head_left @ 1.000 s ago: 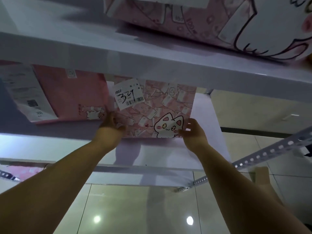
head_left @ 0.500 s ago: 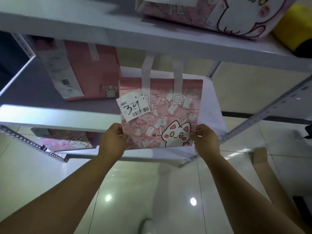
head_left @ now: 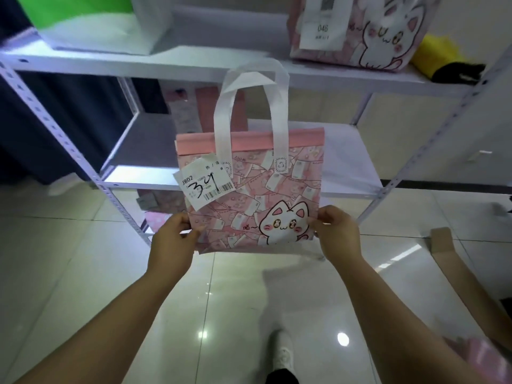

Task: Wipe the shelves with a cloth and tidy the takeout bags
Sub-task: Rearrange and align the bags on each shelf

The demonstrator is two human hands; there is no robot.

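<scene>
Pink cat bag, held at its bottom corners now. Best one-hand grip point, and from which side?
The white handles of the bag. They stand upright in an open loop above the top edge, so come from above and hook fingers through. The left hand and right hand pinch only the lower corners.

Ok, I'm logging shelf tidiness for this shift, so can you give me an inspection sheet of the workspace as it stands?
Surface: white middle shelf behind the held bag; upper shelf carries bags.
Job's things: pink cat bag labelled 34, upright, held in front of the rack; another cat bag on the upper shelf; no cloth clearly seen.
Clutter: green and white bag upper left; yellow and black item upper right; cardboard piece at right.
Grips: left hand pinches the bag's lower left corner; right hand its lower right corner.
Cables: nothing seen.
Surroundings: glossy tiled floor, one white shoe.
</scene>
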